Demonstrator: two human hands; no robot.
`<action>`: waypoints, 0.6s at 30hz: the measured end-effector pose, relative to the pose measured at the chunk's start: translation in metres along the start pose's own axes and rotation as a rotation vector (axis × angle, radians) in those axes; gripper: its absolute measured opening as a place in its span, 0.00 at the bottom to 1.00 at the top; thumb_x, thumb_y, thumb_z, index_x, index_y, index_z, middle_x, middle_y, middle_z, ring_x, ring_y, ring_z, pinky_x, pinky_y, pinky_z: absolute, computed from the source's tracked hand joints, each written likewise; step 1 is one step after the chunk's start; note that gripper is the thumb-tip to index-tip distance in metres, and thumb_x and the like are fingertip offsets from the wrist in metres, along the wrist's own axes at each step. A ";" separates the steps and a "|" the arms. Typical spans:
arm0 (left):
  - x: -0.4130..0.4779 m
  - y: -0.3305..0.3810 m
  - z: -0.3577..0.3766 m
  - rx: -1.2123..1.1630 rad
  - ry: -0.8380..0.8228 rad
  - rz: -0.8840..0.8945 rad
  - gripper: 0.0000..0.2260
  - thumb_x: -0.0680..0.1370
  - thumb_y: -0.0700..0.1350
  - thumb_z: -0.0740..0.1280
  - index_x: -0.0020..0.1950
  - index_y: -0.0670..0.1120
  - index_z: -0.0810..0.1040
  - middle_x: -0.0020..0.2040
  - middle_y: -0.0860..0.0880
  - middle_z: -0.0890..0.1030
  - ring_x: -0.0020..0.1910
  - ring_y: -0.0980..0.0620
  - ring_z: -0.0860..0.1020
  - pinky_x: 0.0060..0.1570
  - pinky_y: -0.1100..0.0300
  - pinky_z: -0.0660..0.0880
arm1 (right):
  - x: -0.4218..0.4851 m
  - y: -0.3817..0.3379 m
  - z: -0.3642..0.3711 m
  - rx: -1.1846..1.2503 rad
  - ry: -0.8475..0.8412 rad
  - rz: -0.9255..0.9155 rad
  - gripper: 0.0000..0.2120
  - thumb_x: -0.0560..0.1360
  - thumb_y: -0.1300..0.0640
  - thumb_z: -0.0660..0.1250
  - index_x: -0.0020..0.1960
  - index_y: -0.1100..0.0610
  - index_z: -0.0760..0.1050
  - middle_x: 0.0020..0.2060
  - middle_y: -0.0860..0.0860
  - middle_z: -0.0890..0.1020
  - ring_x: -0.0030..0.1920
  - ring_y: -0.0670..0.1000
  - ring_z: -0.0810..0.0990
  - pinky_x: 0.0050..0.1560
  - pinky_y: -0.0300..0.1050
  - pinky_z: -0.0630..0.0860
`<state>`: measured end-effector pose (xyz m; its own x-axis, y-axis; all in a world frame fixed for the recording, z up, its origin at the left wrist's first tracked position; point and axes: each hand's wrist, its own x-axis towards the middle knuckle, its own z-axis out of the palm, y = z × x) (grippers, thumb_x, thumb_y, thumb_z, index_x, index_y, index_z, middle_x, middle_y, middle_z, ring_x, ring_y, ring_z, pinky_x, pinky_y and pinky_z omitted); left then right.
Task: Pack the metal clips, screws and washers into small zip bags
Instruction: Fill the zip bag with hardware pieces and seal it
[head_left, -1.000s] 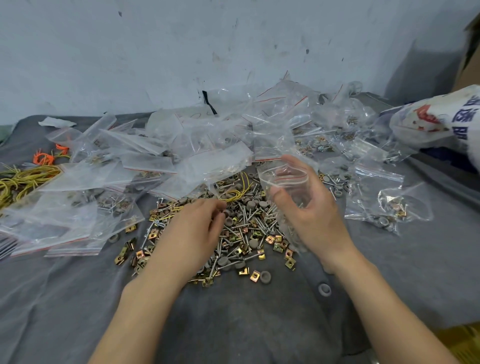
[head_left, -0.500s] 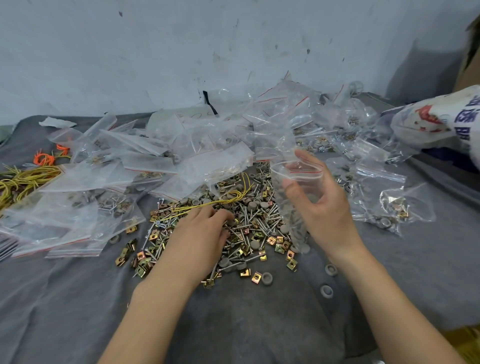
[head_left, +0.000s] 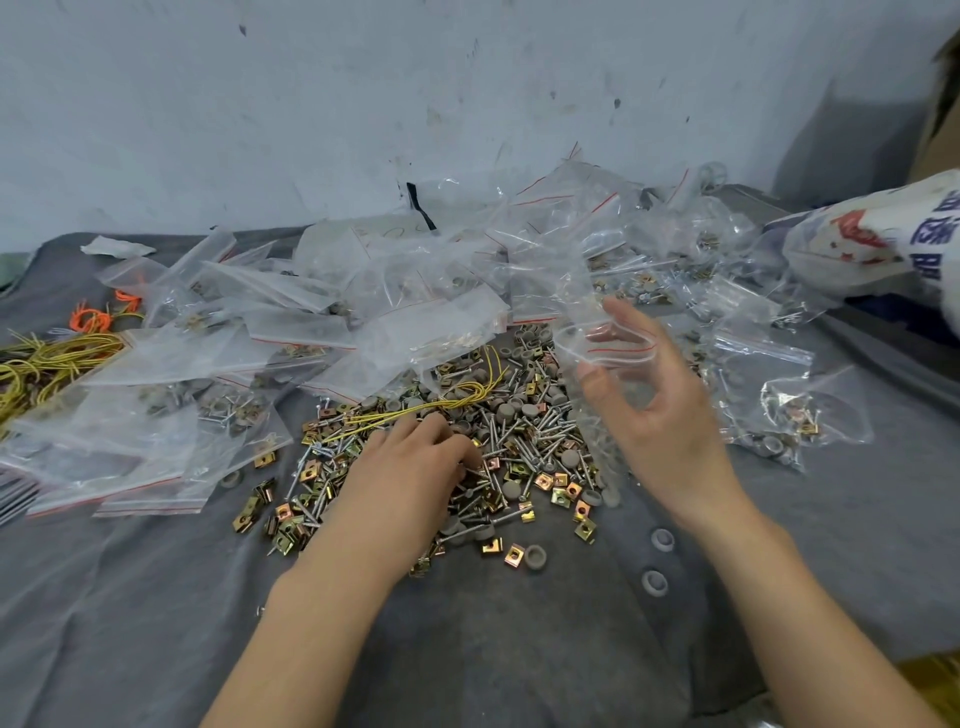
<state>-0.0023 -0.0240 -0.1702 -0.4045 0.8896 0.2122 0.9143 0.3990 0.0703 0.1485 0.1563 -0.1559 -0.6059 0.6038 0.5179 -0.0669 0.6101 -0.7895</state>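
A loose heap of gold metal clips, silver screws and grey washers (head_left: 524, 447) lies on the grey cloth (head_left: 467, 649) in the middle. My left hand (head_left: 410, 473) rests palm down on the heap, its fingertips curled into the screws; what they hold is hidden. To the right and raised above the heap, my right hand (head_left: 654, 410) holds a small clear zip bag (head_left: 602, 364) with a red seal line, its mouth spread open between thumb and fingers.
Many clear zip bags (head_left: 322, 332), some filled, are piled behind and to the left. More filled bags (head_left: 779, 415) lie at the right. Yellow and orange wire ties (head_left: 47, 358) sit far left. A printed white sack (head_left: 872, 244) is at the right edge, near the wall.
My right hand has lifted the zip bag up and to the right and spread its mouth wider. My left hand has slid a little down over the heap.
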 end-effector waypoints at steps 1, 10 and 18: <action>0.000 0.001 0.001 0.012 0.005 -0.002 0.15 0.77 0.49 0.71 0.61 0.61 0.74 0.58 0.58 0.71 0.63 0.53 0.68 0.60 0.57 0.67 | 0.000 0.000 0.001 -0.035 -0.011 -0.007 0.31 0.75 0.36 0.64 0.75 0.46 0.68 0.64 0.37 0.77 0.64 0.36 0.75 0.60 0.26 0.68; 0.006 0.002 -0.020 -0.602 0.240 -0.222 0.10 0.82 0.46 0.62 0.62 0.52 0.75 0.52 0.60 0.76 0.51 0.64 0.75 0.51 0.69 0.72 | -0.004 0.000 0.016 -0.081 -0.040 -0.067 0.25 0.77 0.46 0.67 0.72 0.45 0.67 0.64 0.30 0.71 0.65 0.27 0.68 0.62 0.22 0.62; 0.018 0.021 -0.056 -1.269 0.391 -0.267 0.06 0.80 0.45 0.67 0.54 0.51 0.82 0.48 0.54 0.85 0.47 0.62 0.81 0.46 0.71 0.74 | -0.009 -0.001 0.031 -0.162 -0.129 -0.106 0.28 0.76 0.41 0.64 0.75 0.42 0.65 0.60 0.36 0.76 0.65 0.37 0.74 0.65 0.40 0.70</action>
<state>0.0107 -0.0117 -0.1100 -0.7327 0.6124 0.2967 0.2856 -0.1189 0.9509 0.1297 0.1347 -0.1703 -0.6995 0.4678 0.5402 -0.0133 0.7473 -0.6644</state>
